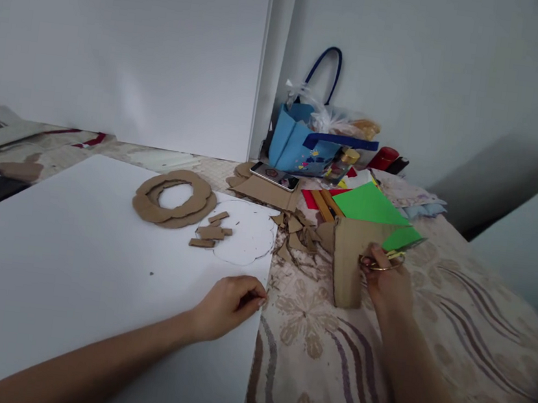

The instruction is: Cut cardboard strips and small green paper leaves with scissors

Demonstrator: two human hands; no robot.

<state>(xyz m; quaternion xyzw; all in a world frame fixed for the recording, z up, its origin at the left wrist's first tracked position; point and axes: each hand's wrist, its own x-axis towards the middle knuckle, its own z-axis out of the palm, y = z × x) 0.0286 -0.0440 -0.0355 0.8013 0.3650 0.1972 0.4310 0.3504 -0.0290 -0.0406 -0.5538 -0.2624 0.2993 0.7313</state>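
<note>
Where the white sheet spreads across the left half of the frame, two wavy-edged cardboard rings lie overlapping near its far edge. Just right of them, small cardboard strips sit in a loose cluster, partly over a scalloped outline drawn on the sheet. Below these, at lower centre, the left hand is near the sheet's right edge, fingers curled and thumb against forefinger; whether something tiny is pinched there, I can't really tell. At upper centre, a blue bag stands behind a phone. Below the phone, cardboard scraps are heaped on the cloth-covered table. Right of centre, beside the scraps, is a cardboard panel; the right hand grips gold-coloured scissors at its right side, with green paper just behind.
</note>
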